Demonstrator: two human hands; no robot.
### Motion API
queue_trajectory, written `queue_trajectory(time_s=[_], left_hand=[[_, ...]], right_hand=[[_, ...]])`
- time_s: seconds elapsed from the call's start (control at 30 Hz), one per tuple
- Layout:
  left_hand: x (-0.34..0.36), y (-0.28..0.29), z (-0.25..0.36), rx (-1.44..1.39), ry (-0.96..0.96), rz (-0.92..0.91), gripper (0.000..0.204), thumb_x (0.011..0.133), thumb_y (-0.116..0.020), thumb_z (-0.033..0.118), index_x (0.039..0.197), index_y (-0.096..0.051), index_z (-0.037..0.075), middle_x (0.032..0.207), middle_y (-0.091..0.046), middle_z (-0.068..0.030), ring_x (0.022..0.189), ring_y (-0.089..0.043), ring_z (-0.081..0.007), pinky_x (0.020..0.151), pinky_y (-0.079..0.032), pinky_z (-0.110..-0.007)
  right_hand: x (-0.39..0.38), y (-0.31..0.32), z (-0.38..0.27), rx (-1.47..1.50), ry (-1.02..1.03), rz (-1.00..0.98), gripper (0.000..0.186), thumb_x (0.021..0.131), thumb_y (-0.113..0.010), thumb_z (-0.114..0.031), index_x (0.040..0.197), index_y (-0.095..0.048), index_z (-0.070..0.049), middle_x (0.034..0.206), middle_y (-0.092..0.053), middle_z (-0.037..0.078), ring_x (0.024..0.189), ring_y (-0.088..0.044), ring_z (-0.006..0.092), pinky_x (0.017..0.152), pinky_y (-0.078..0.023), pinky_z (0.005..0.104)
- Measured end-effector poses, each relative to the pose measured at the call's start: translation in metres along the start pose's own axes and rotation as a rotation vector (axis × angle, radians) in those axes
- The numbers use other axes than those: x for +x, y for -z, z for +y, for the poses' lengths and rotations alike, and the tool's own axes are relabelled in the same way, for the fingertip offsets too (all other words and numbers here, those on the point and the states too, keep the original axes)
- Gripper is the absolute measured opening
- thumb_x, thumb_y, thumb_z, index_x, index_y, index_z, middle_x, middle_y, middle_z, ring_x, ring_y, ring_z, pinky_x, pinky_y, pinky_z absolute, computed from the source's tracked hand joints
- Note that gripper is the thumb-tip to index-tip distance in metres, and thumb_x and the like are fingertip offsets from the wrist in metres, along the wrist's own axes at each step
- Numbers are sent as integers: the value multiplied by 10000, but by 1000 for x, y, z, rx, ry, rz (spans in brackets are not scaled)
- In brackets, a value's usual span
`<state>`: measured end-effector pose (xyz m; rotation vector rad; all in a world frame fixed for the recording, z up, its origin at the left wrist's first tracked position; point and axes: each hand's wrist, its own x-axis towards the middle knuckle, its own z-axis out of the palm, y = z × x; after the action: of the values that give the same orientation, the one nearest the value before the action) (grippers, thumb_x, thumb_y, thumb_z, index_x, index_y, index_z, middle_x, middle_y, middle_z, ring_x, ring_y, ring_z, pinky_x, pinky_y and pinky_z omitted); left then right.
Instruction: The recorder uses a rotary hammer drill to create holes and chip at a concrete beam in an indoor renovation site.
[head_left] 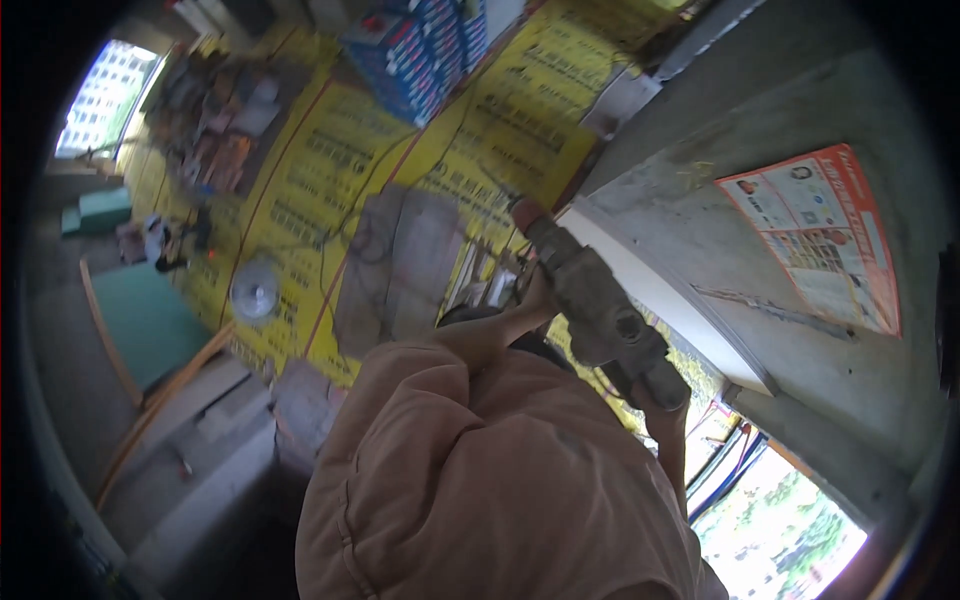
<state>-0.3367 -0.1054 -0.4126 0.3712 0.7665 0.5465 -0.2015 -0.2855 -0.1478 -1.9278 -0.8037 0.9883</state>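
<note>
My left fingers [537, 295] curl against power drill's [600, 305] front, my right hand [655, 397] closed round its rear, fingertips hidden. Drill slants beside grey wall [690, 195]. Beyond: yellow floor covering [520, 135], blue boxes [412, 62] at far edge.

Drill [592, 300] grey-brn, collar [527, 213] reddish; floor sheet [312, 185] yel w/ blk print.

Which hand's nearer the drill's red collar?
Left. The left hand holds the drill just behind the red collar; the right hand is farther off, at the drill's rear end.
</note>
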Motion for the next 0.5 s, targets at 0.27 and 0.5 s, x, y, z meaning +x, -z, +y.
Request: queue_trajectory(time_s=[0.27, 0.5], left_hand=[[28, 23, -72, 146, -222, -154, 805, 824, -753, 339, 1459, -348, 54, 1464, -414, -148, 1386, -354, -301, 1153, -271, -390], [67, 157, -77, 369, -107, 41, 511, 908, -634, 217, 1322, -489, -44, 1320, -558, -196, 1212, -541, -299, 979, -471, -386]], right_hand=[[16, 33, -7, -343, 190, -151, 225, 770, -765, -31, 969, -668, 10, 862, -724, 99, 772, -697, 165, 689, -537, 290], [31, -34, -11, -181, 148, -129, 239, 764, -780, -62, 963, -666, 4, 833, -706, 92, 760, -668, 145, 668, -520, 301]])
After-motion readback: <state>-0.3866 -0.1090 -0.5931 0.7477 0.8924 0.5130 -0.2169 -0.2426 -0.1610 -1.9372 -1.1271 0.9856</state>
